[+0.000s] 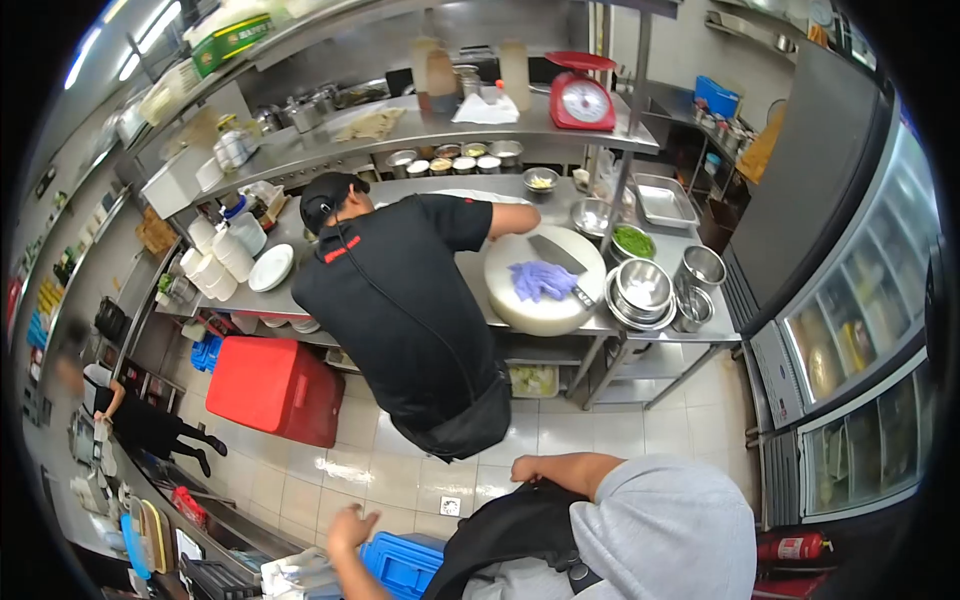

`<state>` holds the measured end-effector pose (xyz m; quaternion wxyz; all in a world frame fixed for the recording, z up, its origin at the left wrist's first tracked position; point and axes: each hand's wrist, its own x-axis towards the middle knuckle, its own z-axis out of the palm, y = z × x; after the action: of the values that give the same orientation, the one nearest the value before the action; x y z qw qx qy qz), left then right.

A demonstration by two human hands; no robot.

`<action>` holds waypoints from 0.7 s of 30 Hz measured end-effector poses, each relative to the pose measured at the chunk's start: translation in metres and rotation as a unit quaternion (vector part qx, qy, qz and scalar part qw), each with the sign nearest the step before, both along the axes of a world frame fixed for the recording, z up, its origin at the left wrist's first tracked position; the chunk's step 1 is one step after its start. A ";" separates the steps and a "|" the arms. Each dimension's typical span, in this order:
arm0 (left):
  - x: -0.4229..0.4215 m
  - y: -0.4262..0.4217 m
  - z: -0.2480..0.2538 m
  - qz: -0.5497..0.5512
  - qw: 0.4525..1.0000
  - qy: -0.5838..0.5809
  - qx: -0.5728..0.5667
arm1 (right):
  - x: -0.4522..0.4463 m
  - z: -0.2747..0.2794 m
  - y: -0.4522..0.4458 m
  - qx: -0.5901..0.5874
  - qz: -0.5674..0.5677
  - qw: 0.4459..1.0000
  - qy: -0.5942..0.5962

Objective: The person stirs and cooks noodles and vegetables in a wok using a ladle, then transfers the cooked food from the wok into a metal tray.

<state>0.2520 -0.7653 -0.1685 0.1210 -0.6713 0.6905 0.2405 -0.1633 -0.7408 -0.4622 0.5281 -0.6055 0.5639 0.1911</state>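
Note:
My left hand (350, 528) is held out low at the front, thumb and fingers apart, with nothing in it. Below it and to its right is a blue plastic bin (400, 562). My right hand (524, 468) is closed in front of my black apron (515, 535); whether it grips anything is hidden. Further ahead, a thick round white chopping board (515, 305) stands on the steel counter. Purple gloves (542, 281) and a cleaver (557, 253) lie on the board, away from both my hands.
A co-worker in black (400, 290) leans over the counter ahead. A red box (275, 390) stands on the floor at left. Steel bowls (643, 287), chopped greens (633, 241) and a red scale (583, 95) are by the board. A glass-door fridge (850, 340) is at right; another person (130, 420) stands far left.

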 end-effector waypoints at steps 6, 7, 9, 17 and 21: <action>-0.046 0.106 -0.266 0.253 0.913 0.297 0.122 | -0.150 -0.007 0.074 0.060 -0.147 0.984 0.081; -0.059 0.127 -0.279 0.282 0.901 0.276 0.181 | -0.177 -0.009 0.089 0.070 -0.171 0.979 0.087; -0.100 0.179 -0.240 0.229 0.924 0.230 0.202 | -0.223 -0.012 0.124 0.027 -0.256 0.963 0.082; -0.115 0.271 -0.310 0.342 0.851 0.272 0.291 | -0.308 -0.020 0.205 0.097 -0.339 0.931 0.097; -0.141 0.239 -0.294 0.361 0.853 0.272 0.260 | -0.296 -0.033 0.210 0.124 -0.327 0.933 0.085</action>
<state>0.1112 -0.5259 -0.4620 0.0032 -0.7249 0.3170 0.6115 -0.4595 -0.5304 -0.4951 0.5824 -0.2985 0.7454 0.1269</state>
